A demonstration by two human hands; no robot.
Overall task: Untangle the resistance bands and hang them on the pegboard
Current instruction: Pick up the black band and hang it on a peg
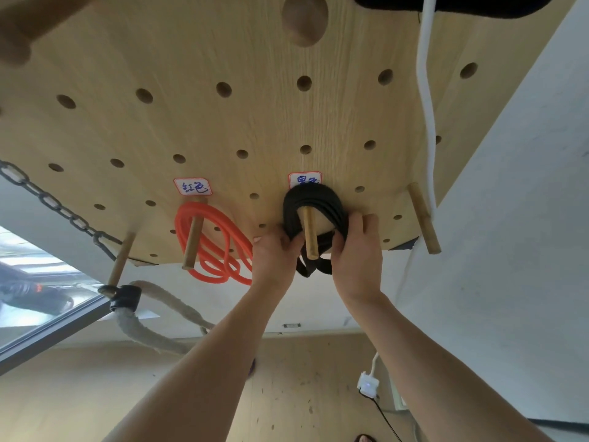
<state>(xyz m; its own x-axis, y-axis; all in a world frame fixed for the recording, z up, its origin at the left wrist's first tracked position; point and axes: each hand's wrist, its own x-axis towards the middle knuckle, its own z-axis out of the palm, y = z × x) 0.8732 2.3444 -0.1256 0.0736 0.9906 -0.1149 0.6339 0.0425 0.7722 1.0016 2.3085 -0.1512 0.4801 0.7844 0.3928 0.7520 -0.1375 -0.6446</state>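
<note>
Pegboard (223, 129) of pale wood, drilled with rows of round holes, filling the upper view. Black resistance band (314, 199) looped in coils over a wooden peg (309, 232) under a handwritten label (304, 179). Left hand (274, 253) and right hand (357, 253) both curled round the coils, one each side of the peg. Red resistance band (210, 244) hanging on the neighbouring peg (192, 242). Chain (54, 204) and thick rope (149, 327) at left. White wall (510, 250) at right; window (32, 282) at lower left.

Both hands, left hand (274, 253) and right hand (357, 250), grip the coiled black resistance band (314, 194) looped over a wooden peg (309, 234) on the pale wooden pegboard (223, 129); an orange coiled band (216, 247) hangs at nine o'clock from it.
</note>
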